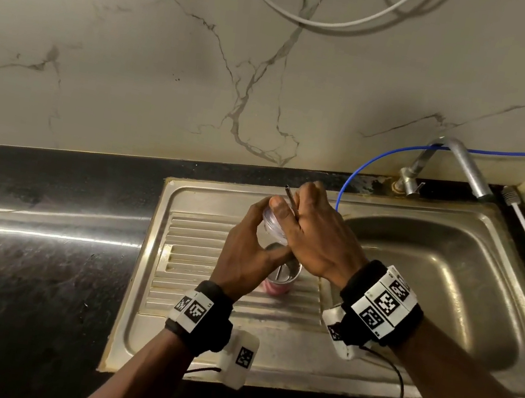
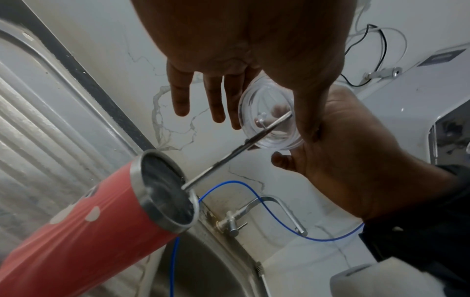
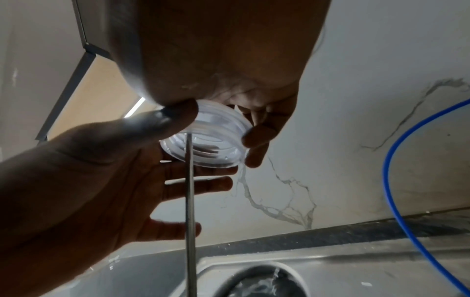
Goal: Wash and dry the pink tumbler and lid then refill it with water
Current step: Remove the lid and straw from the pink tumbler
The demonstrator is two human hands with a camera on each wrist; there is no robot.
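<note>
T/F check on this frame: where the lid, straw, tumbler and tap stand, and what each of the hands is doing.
1. The clear lid is off the pink tumbler. True.
2. The metal straw passes through the lid, its lower end in the tumbler's mouth. True.
3. The tumbler stands inside the sink basin. False: it stands on the ribbed drainboard to the basin's left.
4. The tap is running water into the tumbler. False: no stream shows.
5. The left hand and right hand both hold the lid. True.

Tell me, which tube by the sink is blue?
The thin blue hose looping past the steel tap towards the sink basin. The thicker cable hanging on the marble wall above is white.
</note>
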